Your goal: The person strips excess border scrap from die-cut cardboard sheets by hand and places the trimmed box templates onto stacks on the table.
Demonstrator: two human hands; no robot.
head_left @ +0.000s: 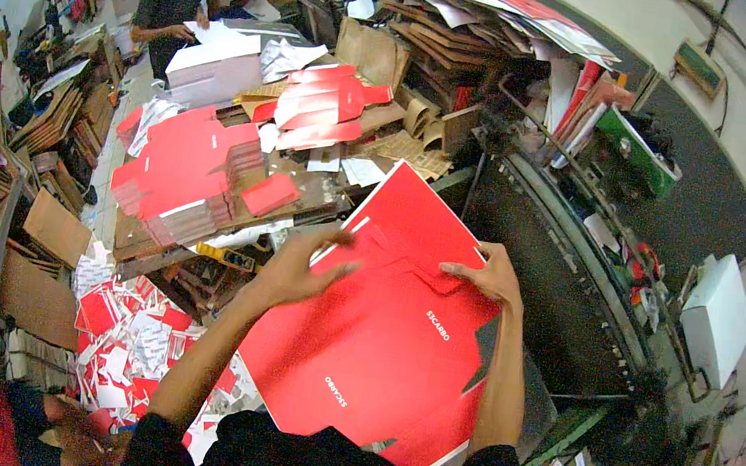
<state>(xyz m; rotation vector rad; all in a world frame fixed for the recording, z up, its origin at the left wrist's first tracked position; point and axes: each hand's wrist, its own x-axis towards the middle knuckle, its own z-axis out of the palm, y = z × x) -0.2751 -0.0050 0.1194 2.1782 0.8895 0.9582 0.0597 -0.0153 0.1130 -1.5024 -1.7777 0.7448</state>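
Clock face centred on the red sheet [366, 339], which lies flat-looking in front of the person's torso, its long axis slanting. Left hand [292, 267] at 10 o'clock, over the sheet's edge: fingers wide and partly curled, thumb well apart, blurred at the tips; whether any finger touches the sheet cannot be told. Right hand [498, 280] at 2 o'clock: thumb laid on the red face, the other fingers apparently behind the edge, so a pinch on the sheet is likely. Cut lines [401, 255] run across the sheet near 12 o'clock; a ragged notch [473, 383] shows between 3 and 4. Dark machine [539, 235] stands at 2 o'clock, red stack [185, 159] at 10, loose scraps [118, 363] between 8 and 9, co-worker [161, 9] between 10 and 11. Risks, as judged: with only the right side apparently pinched, an uneven pull could twist the sheet and bend or tear it along the cut lines; the notched side could snag on the machine if swung toward 2 o'clock; a slack left side could sag into the scraps.
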